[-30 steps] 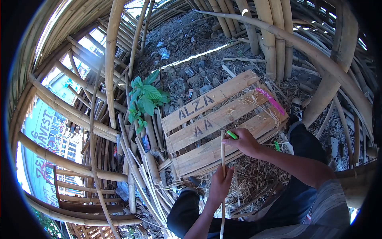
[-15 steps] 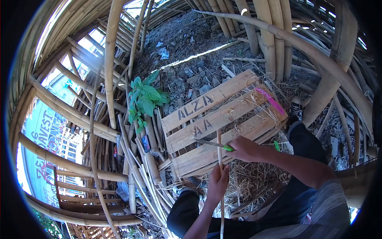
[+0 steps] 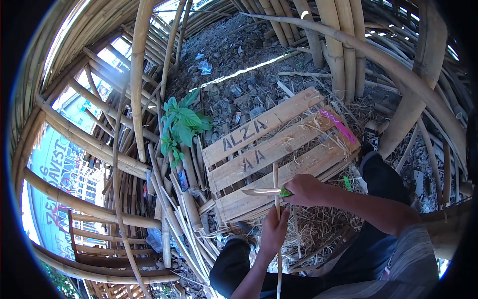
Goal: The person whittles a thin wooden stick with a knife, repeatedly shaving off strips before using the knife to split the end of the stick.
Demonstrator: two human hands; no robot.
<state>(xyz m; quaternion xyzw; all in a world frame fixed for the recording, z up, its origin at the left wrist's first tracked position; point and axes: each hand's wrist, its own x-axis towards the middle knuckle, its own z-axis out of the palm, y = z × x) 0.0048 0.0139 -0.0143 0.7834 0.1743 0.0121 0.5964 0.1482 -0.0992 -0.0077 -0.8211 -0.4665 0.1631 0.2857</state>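
"What have you got in each hand?"

"My right hand [image 3: 306, 189] is closed round the green handle of a knife [image 3: 259, 192]. My left hand [image 3: 273, 231] is closed on a thin bamboo stick [image 3: 276, 174]."

"Where's the stick, exactly?"

"Upright in my view, its upper end over the near slats of the wooden crate [image 3: 294, 142], left of the middle of the near edge. The lower part runs down toward my lap."

"Why grip it there?"

"My left fingers are wrapped just below where the blade crosses, so I'd say that steadies the stick close to the knife. It leaves the top end free, too. But the edge is near my thumb, so a slip could nick me."

"And the blade lying sideways?"

"It points left, across the stick, which I reckon lets the edge meet the bamboo. I can't tell how deep it bites, if at all."

"What's around the crate?"

"Straw [image 3: 318, 229] by the near edge, loose strips [image 3: 196, 256] beyond the near left corner, and a leafy plant [image 3: 188, 117] off the left end."
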